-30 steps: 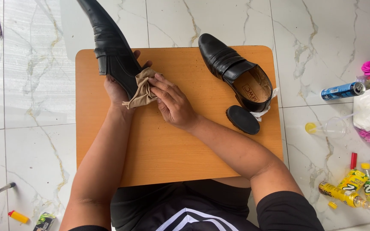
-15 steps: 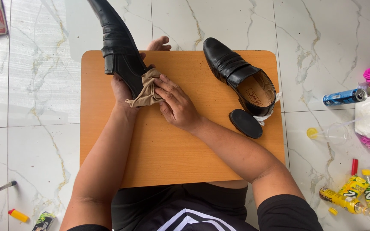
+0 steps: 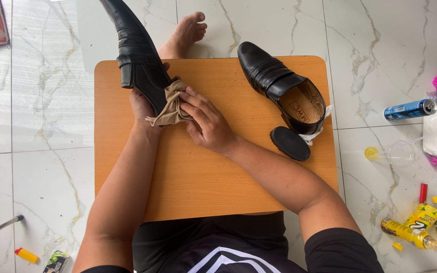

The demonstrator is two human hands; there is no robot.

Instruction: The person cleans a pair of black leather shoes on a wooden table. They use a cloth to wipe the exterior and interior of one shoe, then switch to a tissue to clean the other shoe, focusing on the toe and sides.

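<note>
Nearest first, from my lap outward.

1. Low wooden table [image 3: 198, 187]: orange-brown top, bare under my forearms, both wrists resting over it.

2. My right hand [image 3: 206, 121]: fingers curled and pressed onto a tan cloth [image 3: 170, 106], bunching it against the heel end of the shoe just left of it. Since a second ago this hand has slid only slightly along the leather; the cloth is wadded much as before.

3. My left hand [image 3: 142, 103]: under the shoe and closed around its rear, mostly hidden by it. It has kept its grip throughout.

4. Black leather dress shoe [image 3: 135, 50]: held up off the table, sole side turned left, toe pointing away from me past the table's far edge. Angle nearly unchanged; I judge the rubbing is confined to the heel area, the toe half not yet reached.

5. Black oval shoe-polish sponge [image 3: 290, 143]: lying on the table to the right of my right forearm, untouched.

6. Second black dress shoe [image 3: 279, 86]: standing on the table beyond the sponge, opening toward me, white paper under its heel. Not moved.

7. My bare foot [image 3: 185, 33]: on the marble floor beyond the hands; it has come into view as my head tilted.

8. Blue spray can [image 3: 409, 109]: on the floor, far right.
</note>
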